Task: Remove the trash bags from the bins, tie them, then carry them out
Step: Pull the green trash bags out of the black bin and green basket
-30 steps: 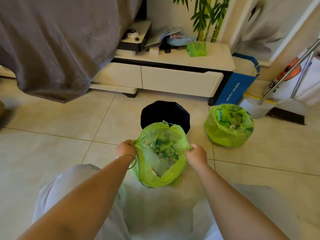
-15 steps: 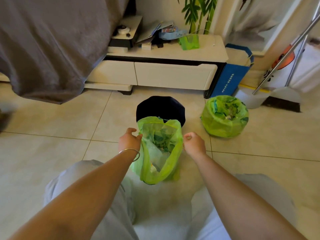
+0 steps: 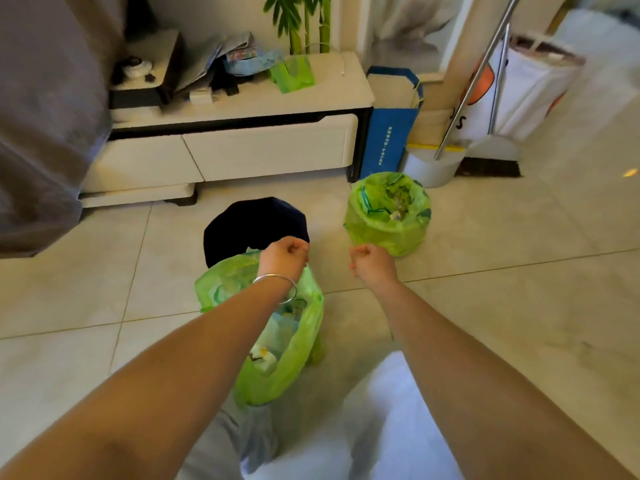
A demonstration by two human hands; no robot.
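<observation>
A green trash bag (image 3: 294, 344) full of rubbish stands open on the floor tiles in front of my knees. Just behind it is the empty dark bin (image 3: 256, 223). My left hand (image 3: 284, 258), with a bangle on the wrist, is a fist at the bag's far rim, and the green plastic runs up into it. My right hand (image 3: 372, 261) is a fist too, a little to the right of the bag, with nothing visible in it. A second bin (image 3: 388, 216) lined with a green bag holding trash stands further right.
A low white cabinet (image 3: 242, 150) with clutter on top runs along the wall behind the bins. A blue paper bag (image 3: 388, 133), a white bucket (image 3: 429, 168), a broom and dustpan (image 3: 491, 154) stand at the right. Grey cloth (image 3: 45, 116) hangs at the left.
My hands let go of the bag's two sides and moved forward and up as fists. The right hand came away from the bag; the bag's mouth now sags open.
</observation>
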